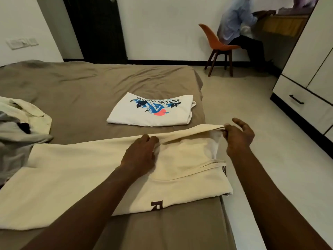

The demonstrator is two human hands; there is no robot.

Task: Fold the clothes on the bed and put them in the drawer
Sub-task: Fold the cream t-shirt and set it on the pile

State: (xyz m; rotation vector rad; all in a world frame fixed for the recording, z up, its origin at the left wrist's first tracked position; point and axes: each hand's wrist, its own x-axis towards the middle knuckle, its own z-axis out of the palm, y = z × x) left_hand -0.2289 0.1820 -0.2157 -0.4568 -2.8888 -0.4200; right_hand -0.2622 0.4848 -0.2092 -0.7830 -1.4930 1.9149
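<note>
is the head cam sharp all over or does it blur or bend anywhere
Head view: dim warm light, no glare; the print on the folded t-shirt is sharp, as are the left hand and right hand gripping the cream garment; the seated person far right is smeared; wide-angle bending tilts the wardrobe edges and curves the far side of the bed.

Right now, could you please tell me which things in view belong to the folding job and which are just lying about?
Job: cream garment, gripped by left hand and right hand; folded white T-shirt; unfolded clothes pile; bed; drawer.
Lying about: orange chair; dark door; wall switches.
</note>
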